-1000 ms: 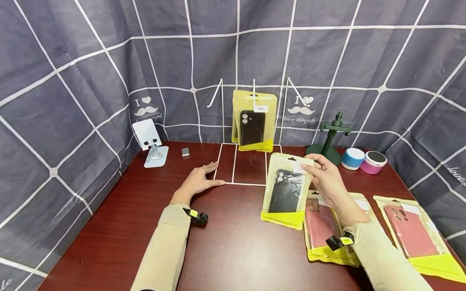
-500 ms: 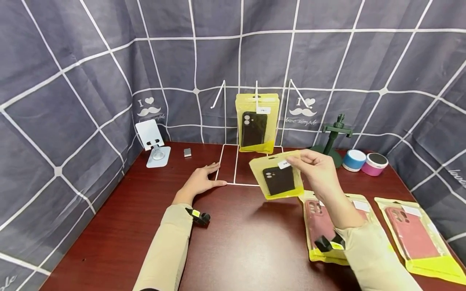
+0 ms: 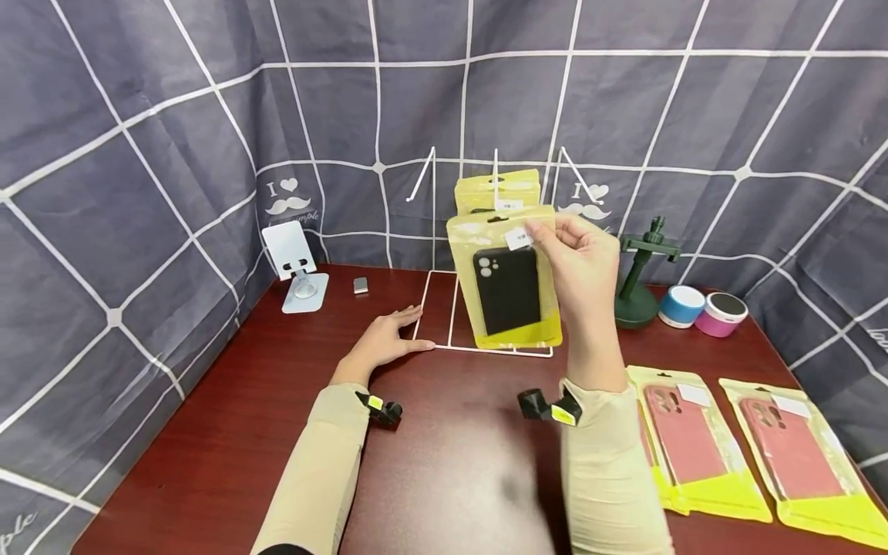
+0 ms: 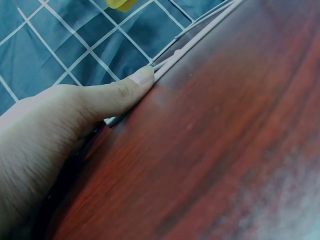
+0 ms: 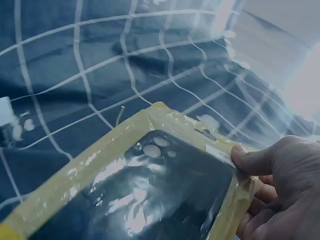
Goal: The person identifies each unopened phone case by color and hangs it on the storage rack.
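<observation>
My right hand (image 3: 586,258) pinches the upper right corner of a yellow-edged pouch with a black phone case (image 3: 509,289) inside. In the head view this pouch is held up in front of more yellow pouches (image 3: 498,185) hanging on the middle prong of a white wire display rack (image 3: 496,166), covering most of them. The right wrist view shows my thumb (image 5: 255,159) over the pouch's white label. My left hand (image 3: 380,344) rests with extended fingers at the rack's left base corner, its thumb (image 4: 120,95) lying along the front wire.
Pouches with pink phone cases (image 3: 690,439) (image 3: 791,447) lie at the right. Behind them stand a dark green stand (image 3: 637,285), a blue speaker (image 3: 682,307) and a pink one (image 3: 720,314). A white phone stand (image 3: 294,266) and a small silver piece (image 3: 360,286) are at the left.
My right hand has lifted the black-case pouch up and leftward from over the pink-case pouches to in front of the hanging ones. My left hand has stayed at the rack's base.
</observation>
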